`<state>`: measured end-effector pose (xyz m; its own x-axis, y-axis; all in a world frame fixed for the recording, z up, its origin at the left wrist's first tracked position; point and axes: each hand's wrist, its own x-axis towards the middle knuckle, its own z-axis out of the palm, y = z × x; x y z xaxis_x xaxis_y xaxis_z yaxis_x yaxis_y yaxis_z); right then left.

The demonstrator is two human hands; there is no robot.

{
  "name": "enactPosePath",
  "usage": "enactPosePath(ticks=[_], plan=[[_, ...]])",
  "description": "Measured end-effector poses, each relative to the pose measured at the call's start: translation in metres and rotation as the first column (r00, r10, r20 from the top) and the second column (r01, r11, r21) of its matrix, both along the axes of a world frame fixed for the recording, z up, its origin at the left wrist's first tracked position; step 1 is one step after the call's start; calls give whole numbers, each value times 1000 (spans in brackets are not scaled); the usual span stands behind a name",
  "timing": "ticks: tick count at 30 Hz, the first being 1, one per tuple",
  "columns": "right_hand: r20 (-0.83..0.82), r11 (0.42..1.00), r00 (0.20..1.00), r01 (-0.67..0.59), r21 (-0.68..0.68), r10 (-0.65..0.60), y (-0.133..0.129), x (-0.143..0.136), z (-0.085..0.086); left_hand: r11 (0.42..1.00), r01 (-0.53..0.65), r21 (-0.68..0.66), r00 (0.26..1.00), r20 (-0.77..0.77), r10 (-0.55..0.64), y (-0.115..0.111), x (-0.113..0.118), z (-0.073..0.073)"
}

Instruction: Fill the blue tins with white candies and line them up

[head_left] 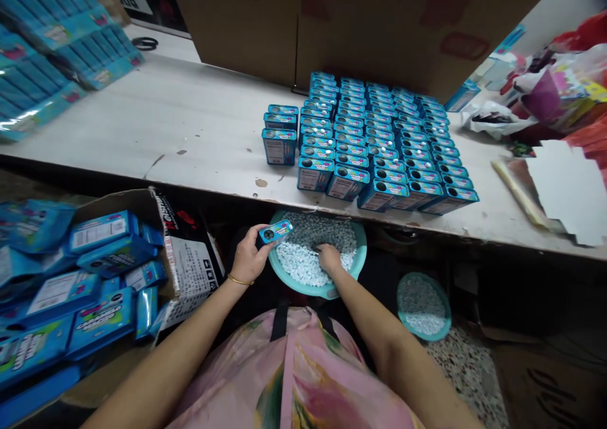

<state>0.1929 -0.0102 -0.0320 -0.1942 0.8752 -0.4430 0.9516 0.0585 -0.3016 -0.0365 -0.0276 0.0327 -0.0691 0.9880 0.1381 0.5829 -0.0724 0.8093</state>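
Note:
My left hand (250, 256) is closed around a small blue box (276, 231), whose top with a round dark opening faces up, beside the left rim of a teal basin (361, 252). White pellets (303, 266) fill much of that basin, the far part in shadow. My right hand (329, 258) reaches into the pellets with its fingers bent together; the fingertips are partly hidden, and whatever they hold is too small to make out. Rows of upright blue boxes (348, 182) stand on the white table (208, 138) beyond the basin.
An open carton (164, 226) full of blue boxes is at the left. A smaller teal basin (446, 315) of pellets sits at the lower right. Wrapped blue packs (71, 30) fill the back left, a large cardboard box (360, 30) the back, and plastic bags (559, 93) the right.

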Motion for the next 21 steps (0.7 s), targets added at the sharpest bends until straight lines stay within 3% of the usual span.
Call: enactPosePath(ticks=[4, 8, 11, 14, 18, 21], plan=[[-339, 988, 928, 149, -48, -156, 5, -5, -19, 999, -33, -12, 999, 22, 33, -1, -8, -1], [-430, 986, 887, 157, -60, -167, 9, 28, -6, 999, -51, -12, 998, 23, 52, 1, -9, -1], [-498, 988, 855, 148, -40, -148, 10, 52, 29, 1000, -22, -13, 1000, -7, 22, 2, -2, -3], [-512, 997, 858, 69, 43, -38, 12, 60, 77, 999, 42, -11, 997, -57, -43, 4, 12, -7], [-247, 983, 959, -107, 150, 142, 13, 49, 131, 987, 158, 7, 981, -114, -156, 5, 32, -12], [13, 962, 975, -221, 158, 222, 12, 34, 153, 981, 192, 21, 973, -137, -188, 5, 41, -14]])
